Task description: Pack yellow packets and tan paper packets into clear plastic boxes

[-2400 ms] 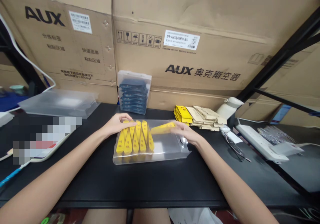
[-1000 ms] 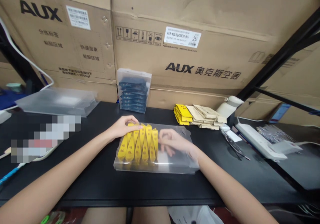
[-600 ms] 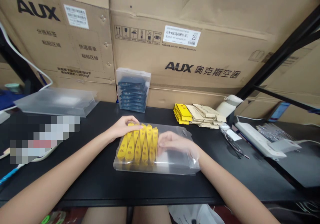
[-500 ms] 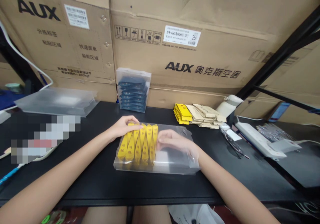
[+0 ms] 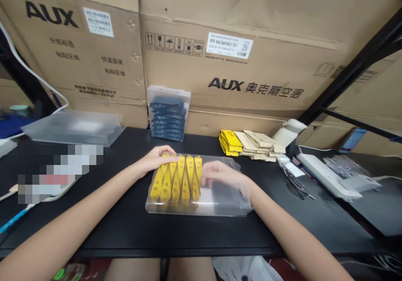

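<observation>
A clear plastic box [image 5: 216, 207] lies on its side on the black desk, its open end to the right. Inside, several yellow packets [image 5: 175, 184] stand in a row toward the left end. My left hand [image 5: 160, 158] grips the box's far left edge, thumb lying over the top near the packets. Through the open end reaches my right hand [image 5: 221, 174], seen through the plastic. Its loosely bent fingers point left, close beside the last packet, with nothing visible in them. Whether the fingertips touch that packet is hard to tell.
Behind stands a clear box of dark blue packets [image 5: 168, 115]. Yellow packets [image 5: 230, 143] and beige packets [image 5: 260, 145] lie at back right, beside a white bottle [image 5: 290, 132], glasses [image 5: 295, 178] and a power strip [image 5: 328, 176]. An empty clear box [image 5: 72, 126] lies left.
The row of yellow packets has shifted slightly right within the box and looks a little more spread. My right hand's fingers have drawn slightly right; my left hand keeps its hold.
</observation>
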A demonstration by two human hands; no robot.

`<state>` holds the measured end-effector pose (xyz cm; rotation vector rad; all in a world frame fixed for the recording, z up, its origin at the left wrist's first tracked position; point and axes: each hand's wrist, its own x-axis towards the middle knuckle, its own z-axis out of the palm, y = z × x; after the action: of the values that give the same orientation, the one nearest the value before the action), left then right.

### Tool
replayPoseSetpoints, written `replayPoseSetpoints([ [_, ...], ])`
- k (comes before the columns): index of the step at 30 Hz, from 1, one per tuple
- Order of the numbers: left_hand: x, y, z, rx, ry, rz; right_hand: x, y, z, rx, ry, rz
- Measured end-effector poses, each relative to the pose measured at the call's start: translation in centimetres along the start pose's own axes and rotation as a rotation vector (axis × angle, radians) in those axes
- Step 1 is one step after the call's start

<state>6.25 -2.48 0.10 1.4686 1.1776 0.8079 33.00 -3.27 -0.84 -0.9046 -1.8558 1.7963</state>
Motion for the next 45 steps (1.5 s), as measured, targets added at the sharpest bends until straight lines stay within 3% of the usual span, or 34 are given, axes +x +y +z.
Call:
replayPoseSetpoints([
  [10, 0.0, 0.1, 0.1, -0.051, -0.005, -0.014, -1.2, -0.5, -2.2, -0.13, -0.045, 0.207],
  [17, 0.3, -0.6, -1.2, -0.068, 0.031, 0.007, -2.8, 0.2, -6.1, -0.083, 0.045, 0.26],
  [22, 1.0, -1.1, -2.2, -0.275, 0.111, -0.014, -2.7, 0.7, -6.5, -0.034, 0.115, 0.271],
  [29, 1.7, -1.3, -3.2, -0.484, 0.252, -0.028, -2.5, 0.5, -6.2, 0.02, 0.109, 0.255],
  [37, 1.5, -1.5, -3.0, -0.44, 0.207, -0.021, -2.7, 1.0, -6.6, 0.038, 0.111, 0.201],
  [45, 1.2, -1.5, -3.0, -0.389, 0.157, -0.004, -2.9, 1.4, -7.6, 0.082, 0.181, 0.0],
])
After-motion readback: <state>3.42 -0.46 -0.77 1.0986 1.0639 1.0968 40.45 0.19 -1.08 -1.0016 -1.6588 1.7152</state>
